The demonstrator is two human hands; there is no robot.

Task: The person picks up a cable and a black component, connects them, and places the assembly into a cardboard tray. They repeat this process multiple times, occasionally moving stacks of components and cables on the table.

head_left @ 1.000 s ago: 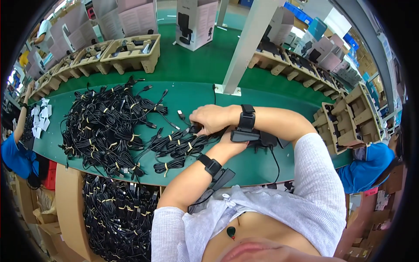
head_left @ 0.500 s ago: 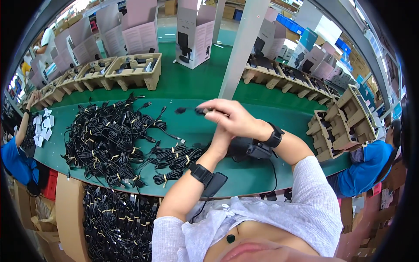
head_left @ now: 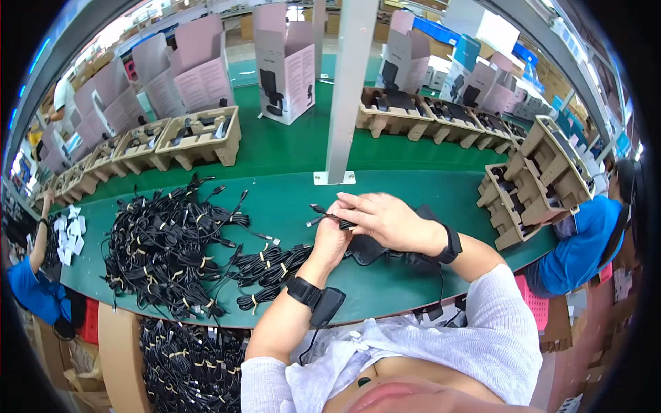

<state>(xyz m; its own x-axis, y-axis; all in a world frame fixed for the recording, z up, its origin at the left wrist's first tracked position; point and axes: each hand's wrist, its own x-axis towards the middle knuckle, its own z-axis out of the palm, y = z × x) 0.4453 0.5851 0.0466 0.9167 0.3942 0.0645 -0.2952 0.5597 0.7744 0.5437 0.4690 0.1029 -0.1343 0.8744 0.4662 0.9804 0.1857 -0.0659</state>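
Both hands meet over the middle of the green table, gripping one black cable whose connector ends poke out to the left. My left hand is closed on it from below. The fingers of my right hand lie bent over the same cable from above; most of it is hidden between the hands. A flat black object lies on the table under my right hand. Several black cables tied with tan bands lie left of my left wrist, beside a large heap of black cables.
A white metal post rises from the table beyond my hands. Pulp trays with black parts line the far side; more trays are stacked at right. Open boxes stand behind. Below the table edge, a carton adjoins more cables. Co-workers in blue are at both sides.
The view has shifted. My hands have come together around the cable, the right hand lower and flatter over the left; the connector ends, blurred before, now show clearly.
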